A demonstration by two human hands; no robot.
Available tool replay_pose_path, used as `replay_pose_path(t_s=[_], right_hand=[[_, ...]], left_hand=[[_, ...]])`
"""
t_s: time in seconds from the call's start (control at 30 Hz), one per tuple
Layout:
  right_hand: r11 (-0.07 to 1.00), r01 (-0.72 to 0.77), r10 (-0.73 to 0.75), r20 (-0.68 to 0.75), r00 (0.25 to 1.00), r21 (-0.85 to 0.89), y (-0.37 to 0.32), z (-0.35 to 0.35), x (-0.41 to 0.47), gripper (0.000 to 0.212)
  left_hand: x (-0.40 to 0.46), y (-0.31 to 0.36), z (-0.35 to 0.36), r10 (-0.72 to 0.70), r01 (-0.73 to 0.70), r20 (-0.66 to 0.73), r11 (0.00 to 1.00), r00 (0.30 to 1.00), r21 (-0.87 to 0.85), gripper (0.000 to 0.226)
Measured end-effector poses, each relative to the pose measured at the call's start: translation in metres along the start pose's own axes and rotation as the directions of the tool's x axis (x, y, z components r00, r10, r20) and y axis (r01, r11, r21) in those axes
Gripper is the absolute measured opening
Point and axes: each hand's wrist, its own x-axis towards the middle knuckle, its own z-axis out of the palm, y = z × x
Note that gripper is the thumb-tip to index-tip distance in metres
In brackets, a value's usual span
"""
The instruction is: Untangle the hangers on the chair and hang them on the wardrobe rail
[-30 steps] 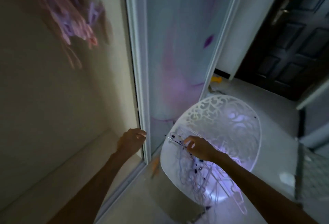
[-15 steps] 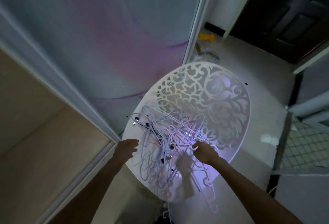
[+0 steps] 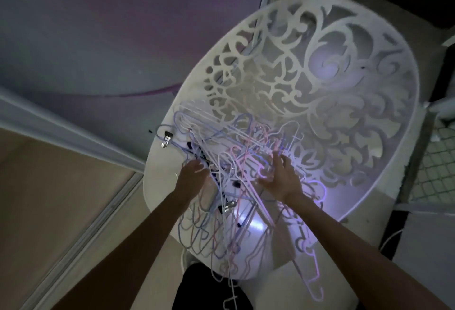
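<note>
Where half second ago both hands sat at chair's near edge, head view now shows them in hangers (image 3: 236, 176) tangle on chair (image 3: 344, 102) seat: left hand (image 3: 193, 173) fingers among wires, grip unclear; right hand (image 3: 280, 178) spread, fingers straight.

Both bare forearms reach forward and slightly inward from the bottom corners of the head view, the wrists held fairly straight. The left hand (image 3: 193, 173) is seen from the back, its fingers pointing forward and a little spread; whether they curl round anything cannot be told, since the fingertips are blurred. The right hand (image 3: 283, 179) lies further forward, also back-up, with its fingers (image 3: 277, 159) spread apart and extended and the thumb stretched out to the left. The two hands are near each other but apart.
</note>
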Motion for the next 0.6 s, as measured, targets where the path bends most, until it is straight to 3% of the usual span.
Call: replay_pose_path(t_s=[0.07, 0.13, 0.2, 0.23, 0.3, 0.37, 0.47, 0.6], right_hand=[[0.998, 0.060, -0.053, -0.180, 0.982, 0.031, 0.011, 0.003, -0.017, 0.076], [0.978, 0.048, 0.022, -0.332, 0.943, 0.203, 0.022, 0.002, -0.041, 0.056], [0.903, -0.089, 0.223, -0.282, 0.933, 0.420, 0.030, 0.003, -0.069, 0.034], [0.870, -0.157, 0.286, -0.220, 0.933, 0.467, 0.034, 0.008, -0.081, 0.027], [0.887, -0.227, 0.298, -0.124, 0.946, 0.402, 0.041, 0.025, -0.104, 0.029], [0.948, -0.191, 0.217, -0.078, 0.973, 0.253, 0.044, 0.043, -0.120, 0.040], [0.975, -0.116, 0.128, -0.053, 0.990, 0.192, 0.042, 0.058, -0.126, 0.041], [0.985, -0.059, 0.071, -0.067, 0.995, 0.161, 0.053, 0.062, -0.127, 0.027]], left_hand=[[-0.006, -0.006, 0.005, 0.025, -0.025, -0.013, 1.000, 1.000, -0.005, 0.050], [-0.012, -0.017, 0.007, 0.081, -0.093, -0.094, 0.987, 0.992, -0.130, 0.052], [-0.024, -0.028, 0.010, 0.111, -0.136, -0.160, 0.978, 0.981, -0.155, 0.048], [-0.032, -0.032, 0.011, 0.142, -0.162, -0.193, 0.983, 0.971, -0.088, 0.043], [-0.048, -0.046, 0.015, 0.177, -0.162, -0.232, 0.983, 0.956, 0.082, 0.028], [-0.064, -0.063, 0.019, 0.170, -0.096, -0.243, 0.953, 0.955, 0.287, 0.018], [-0.072, -0.091, 0.024, 0.134, -0.029, -0.135, 0.808, 0.982, 0.588, 0.024], [-0.076, -0.105, 0.031, -0.007, 0.025, -0.040, 0.885, 0.999, 0.465, 0.039]])
